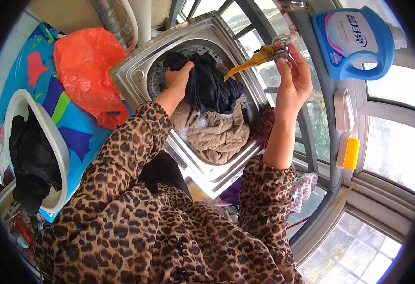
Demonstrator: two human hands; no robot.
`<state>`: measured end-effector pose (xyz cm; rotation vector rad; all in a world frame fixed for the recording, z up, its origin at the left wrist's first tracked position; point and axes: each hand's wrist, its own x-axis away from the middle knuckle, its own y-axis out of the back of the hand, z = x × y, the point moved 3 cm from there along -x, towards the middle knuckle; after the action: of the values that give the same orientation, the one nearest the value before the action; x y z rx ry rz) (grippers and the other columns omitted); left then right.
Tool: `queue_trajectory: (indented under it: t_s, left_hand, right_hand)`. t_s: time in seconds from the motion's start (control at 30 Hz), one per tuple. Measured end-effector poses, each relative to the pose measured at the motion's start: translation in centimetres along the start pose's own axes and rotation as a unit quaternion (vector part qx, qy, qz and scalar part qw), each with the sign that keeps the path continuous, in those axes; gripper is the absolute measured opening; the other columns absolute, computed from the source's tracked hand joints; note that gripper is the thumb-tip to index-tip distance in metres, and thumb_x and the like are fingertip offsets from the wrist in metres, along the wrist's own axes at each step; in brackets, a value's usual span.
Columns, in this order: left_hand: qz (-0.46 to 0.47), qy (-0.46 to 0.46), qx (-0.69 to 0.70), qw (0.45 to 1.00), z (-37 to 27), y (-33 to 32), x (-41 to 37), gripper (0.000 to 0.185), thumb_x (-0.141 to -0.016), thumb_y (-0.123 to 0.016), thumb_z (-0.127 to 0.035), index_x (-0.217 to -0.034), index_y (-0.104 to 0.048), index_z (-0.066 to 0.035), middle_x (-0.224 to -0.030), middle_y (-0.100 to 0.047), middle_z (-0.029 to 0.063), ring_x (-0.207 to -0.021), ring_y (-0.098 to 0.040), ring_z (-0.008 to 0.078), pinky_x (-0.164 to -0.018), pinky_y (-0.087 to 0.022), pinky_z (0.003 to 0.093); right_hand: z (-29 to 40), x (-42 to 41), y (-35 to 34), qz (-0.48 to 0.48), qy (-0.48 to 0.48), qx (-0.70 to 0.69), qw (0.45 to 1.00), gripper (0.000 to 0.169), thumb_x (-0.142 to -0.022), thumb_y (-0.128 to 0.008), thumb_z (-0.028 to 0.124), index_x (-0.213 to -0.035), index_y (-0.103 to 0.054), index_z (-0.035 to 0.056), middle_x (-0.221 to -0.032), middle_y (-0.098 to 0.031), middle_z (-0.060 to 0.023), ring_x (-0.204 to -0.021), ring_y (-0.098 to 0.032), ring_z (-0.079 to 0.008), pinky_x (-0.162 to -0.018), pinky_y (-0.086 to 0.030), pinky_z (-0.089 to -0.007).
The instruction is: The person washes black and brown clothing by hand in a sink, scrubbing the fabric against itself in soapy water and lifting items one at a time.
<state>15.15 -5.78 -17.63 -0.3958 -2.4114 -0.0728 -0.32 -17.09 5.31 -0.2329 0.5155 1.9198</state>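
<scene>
My left hand (178, 82) grips a black wet garment (207, 83) bunched in the stainless steel sink (139, 75). Beneath it and nearer to me lies a beige garment (221, 136) in sudsy water. Raised over the sink's right side, my right hand (294, 76) has its thumb and fingers on the handle of a metal tap (282, 47). A yellow-brown strip of cloth or plastic (250, 64) is fixed to the tap's spout and points down into the sink. Whether water runs from it I cannot tell.
A blue detergent bottle (351, 42) stands on the window ledge at right, near a soap box (343, 110) and a yellow sponge or soap (351, 153). To the left are a red plastic bag (86, 71) and a white basin (63, 149) holding black clothes (33, 152). A maroon cloth (265, 124) hangs beside the sink.
</scene>
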Motion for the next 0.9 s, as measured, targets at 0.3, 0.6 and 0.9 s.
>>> queue_trajectory:
  t_s: [0.3,0.6,0.9]
  left_hand:
    - [0.069,-0.027,-0.032,0.997,1.1,0.2,-0.7,0.049,-0.062,-0.076,-0.022,-0.101,-0.059,0.001,-0.095,-0.064,0.0092,-0.084,-0.059,0.0200,-0.076,-0.046,0.0323]
    - [0.171,-0.079,-0.016,0.982,0.4,0.5,0.8,0.036,-0.068,-0.076,-0.017,-0.097,-0.060,-0.002,-0.090,-0.065,0.0065,-0.079,-0.061,0.0147,-0.073,-0.047,0.0291]
    - [0.217,-0.025,-0.028,0.975,-0.5,1.7,1.3,0.038,-0.069,-0.076,-0.017,-0.099,-0.057,-0.007,-0.090,-0.062,0.0038,-0.082,-0.058,0.0135,-0.077,-0.046,0.0294]
  right_hand:
    - [-0.2,-0.1,0.3,-0.002,0.007,0.025,1.000,0.034,-0.082,-0.060,0.000,-0.116,-0.057,0.0002,-0.105,-0.054,-0.0062,-0.094,-0.055,-0.0125,-0.083,-0.046,-0.0260]
    - [-11.2,8.2,-0.1,0.058,-0.116,0.119,0.984,0.075,-0.074,-0.073,0.024,-0.133,-0.035,-0.0008,-0.129,-0.044,-0.0194,-0.118,-0.046,-0.0299,-0.101,-0.034,-0.0399]
    - [-15.5,6.8,-6.4,0.282,-0.040,0.399,0.872,0.068,-0.057,-0.075,0.036,-0.114,-0.055,0.0039,-0.103,-0.060,-0.0205,-0.102,-0.053,-0.0380,-0.087,-0.043,-0.0437]
